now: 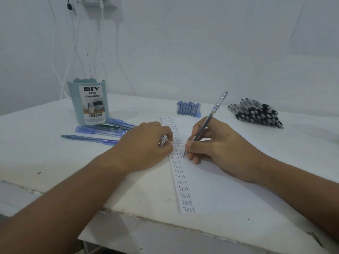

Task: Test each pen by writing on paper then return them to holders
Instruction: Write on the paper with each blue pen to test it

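Writing is the step we are carrying out: our right hand (216, 143) is closed on a clear pen (211, 120), its tip touching the paper (211, 180) beside a column of "Test" words, near the table's (55, 162) front edge. Our left hand (145, 143) is pressing the paper's left edge and seems to be curled on something small; we cannot tell what. Blue pens (99, 133) are lying by the holder (89, 102) toward the far left corner, black pens (256, 114) are heaped toward the far right. Next, we judge, we are finishing the word, then carrying this pen across to the holder.
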Demonstrator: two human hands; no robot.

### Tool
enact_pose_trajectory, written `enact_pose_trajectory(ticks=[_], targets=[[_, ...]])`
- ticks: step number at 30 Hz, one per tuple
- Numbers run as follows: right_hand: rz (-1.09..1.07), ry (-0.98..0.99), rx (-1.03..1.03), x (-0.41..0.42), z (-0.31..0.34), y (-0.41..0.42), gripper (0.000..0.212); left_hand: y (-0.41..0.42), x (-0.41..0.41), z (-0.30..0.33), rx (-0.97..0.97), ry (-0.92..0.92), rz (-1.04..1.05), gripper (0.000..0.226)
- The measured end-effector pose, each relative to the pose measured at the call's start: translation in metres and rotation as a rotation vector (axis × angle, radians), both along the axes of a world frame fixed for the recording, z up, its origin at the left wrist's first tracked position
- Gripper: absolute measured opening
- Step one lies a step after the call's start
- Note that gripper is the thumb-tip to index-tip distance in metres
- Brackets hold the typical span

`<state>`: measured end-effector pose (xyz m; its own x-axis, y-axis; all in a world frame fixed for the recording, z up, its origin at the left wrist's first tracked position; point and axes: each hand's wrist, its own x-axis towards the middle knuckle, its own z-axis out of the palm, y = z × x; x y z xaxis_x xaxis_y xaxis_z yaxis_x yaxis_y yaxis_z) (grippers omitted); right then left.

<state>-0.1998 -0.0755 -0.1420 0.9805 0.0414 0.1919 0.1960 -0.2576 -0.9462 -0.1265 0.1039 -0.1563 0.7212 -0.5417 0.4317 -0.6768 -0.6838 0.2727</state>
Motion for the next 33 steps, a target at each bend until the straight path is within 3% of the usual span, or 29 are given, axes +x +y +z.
enact_pose_trajectory(ticks=[21, 33], targets=[[-0.021, 0.052, 0.134, -0.0009, 0.0038, -0.0015, 0.029, 0.0002, 0.0024, -0.0012, -0.005, 0.002, -0.004, 0.015], [-0.043, 0.029, 0.023, 0.0003, 0.0024, -0.0003, 0.025, -0.0004, 0.0019, -0.0002, 0.004, -0.001, -0.004, 0.016]])
